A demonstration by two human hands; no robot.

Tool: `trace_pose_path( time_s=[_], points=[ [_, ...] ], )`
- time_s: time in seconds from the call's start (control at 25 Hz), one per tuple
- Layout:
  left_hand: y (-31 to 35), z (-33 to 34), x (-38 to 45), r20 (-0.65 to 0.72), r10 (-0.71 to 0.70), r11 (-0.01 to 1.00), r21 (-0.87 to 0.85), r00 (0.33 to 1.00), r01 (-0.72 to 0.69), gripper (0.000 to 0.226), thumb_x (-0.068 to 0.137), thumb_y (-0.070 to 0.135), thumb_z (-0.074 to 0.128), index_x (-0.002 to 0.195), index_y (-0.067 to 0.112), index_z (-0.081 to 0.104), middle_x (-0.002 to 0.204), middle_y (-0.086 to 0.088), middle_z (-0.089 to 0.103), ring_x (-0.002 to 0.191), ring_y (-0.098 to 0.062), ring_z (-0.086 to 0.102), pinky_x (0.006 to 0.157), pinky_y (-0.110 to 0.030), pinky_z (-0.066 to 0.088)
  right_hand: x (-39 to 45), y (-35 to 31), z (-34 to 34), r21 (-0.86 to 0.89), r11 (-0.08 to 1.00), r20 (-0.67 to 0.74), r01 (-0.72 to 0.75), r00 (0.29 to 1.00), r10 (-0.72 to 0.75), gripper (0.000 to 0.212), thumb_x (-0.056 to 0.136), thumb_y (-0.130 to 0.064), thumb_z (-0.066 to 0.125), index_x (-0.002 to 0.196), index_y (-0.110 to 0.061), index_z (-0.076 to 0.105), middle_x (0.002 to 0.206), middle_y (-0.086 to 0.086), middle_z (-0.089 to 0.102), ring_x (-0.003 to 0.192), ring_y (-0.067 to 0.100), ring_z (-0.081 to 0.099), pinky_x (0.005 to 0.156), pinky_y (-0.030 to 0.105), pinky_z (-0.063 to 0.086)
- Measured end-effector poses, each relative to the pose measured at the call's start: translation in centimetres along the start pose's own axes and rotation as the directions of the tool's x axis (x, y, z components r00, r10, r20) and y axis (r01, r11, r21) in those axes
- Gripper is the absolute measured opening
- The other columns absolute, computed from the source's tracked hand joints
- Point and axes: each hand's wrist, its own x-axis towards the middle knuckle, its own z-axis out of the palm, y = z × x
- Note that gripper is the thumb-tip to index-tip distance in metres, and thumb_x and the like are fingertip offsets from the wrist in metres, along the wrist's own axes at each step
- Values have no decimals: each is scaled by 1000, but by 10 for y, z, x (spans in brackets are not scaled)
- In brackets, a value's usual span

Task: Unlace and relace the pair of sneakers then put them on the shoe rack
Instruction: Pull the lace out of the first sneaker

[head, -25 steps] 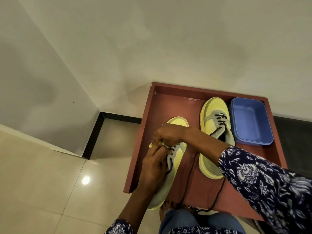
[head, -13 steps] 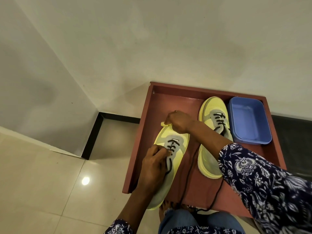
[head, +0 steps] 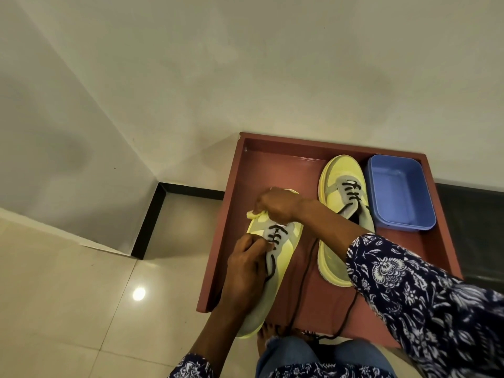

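Two knees in blue jeans (head: 294,356) sit at the near edge, with a bare foot (head: 266,335) on the pale tiled floor (head: 68,309) just beyond them. From the near left a forearm runs up to the left hand (head: 246,264), whose fingers are curled against the left side of the near sneaker (head: 272,257), pinching at the black lace (head: 275,234) by its eyelets. That yellow and grey shoe lies tilted, its heel hanging past the near left corner of the reddish-brown shoe rack (head: 231,241) and its toe pointing far into it. A loose length of the lace trails from the shoe across the rack top and off the near edge towards the knees.

From the near right, a sleeve (head: 422,290) of dark blue cloth with a white floral print crosses over the rack. The right hand (head: 278,205) reaches to the toe end of the near sneaker with its fingers bent down over the upper; whether it grasps the shoe or only presses on it cannot be told.

Farther and to the right, the second sneaker (head: 341,214) stands flat on the rack, toe to the far side, partly laced in black, the forearm passing over its near half. Just beside it on the right is a blue plastic tub (head: 398,192). Beyond the rack rises a plain pale wall (head: 272,64) with a black skirting (head: 163,197) at the floor.
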Motion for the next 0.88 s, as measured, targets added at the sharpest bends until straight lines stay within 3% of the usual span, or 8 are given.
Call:
trace_pose_path(
  time_s=[0.2,0.32,0.56,0.64,0.76,0.88],
  points=[
    [1,-1,1,9,-20,999,26,1000,20,24,86,21,45,88,8,65,90,3,55,85,-10,57,72,-12,49,-16,30,6,212,927,-174,-309,922,347,45,87,-2,43,130,-10,53,132,14,53,123,32,48,103,34,38],
    [0,0,1,1,-8,999,38,1000,8,14,83,8,51,86,6,65,89,1,56,84,-5,54,73,-12,47,-21,21,20,342,855,-213,-390,854,475,51,88,-1,41,137,-12,44,134,19,49,124,36,46,106,38,37],
    [1,0,2,20,-4,999,35,1000,3,16,86,11,50,88,5,65,90,1,57,84,-4,54,74,-6,44,-45,-13,36,501,691,-260,-520,672,694,54,84,1,44,137,-3,39,127,22,52,113,39,53,94,36,43],
    [1,0,2,29,-2,999,49,1000,0,14,84,6,52,89,6,65,92,5,55,85,-2,53,74,-7,44,-56,-25,39,544,640,-240,-543,630,738,46,83,0,47,129,1,45,120,22,57,108,39,56,87,36,44],
    [4,-1,3,42,-8,998,65,999,5,15,83,7,51,90,7,64,94,5,56,85,-2,53,75,-4,43,-73,-45,45,613,594,-201,-520,625,755,23,88,-6,46,108,1,55,107,21,64,100,40,59,76,38,43],
    [12,1,6,5,-27,999,43,1000,27,14,83,3,50,88,3,64,90,3,56,79,1,53,76,1,41,-90,-68,53,778,450,-123,-438,596,794,19,86,0,44,97,-2,59,105,21,65,100,38,58,71,31,35]
  ],
)
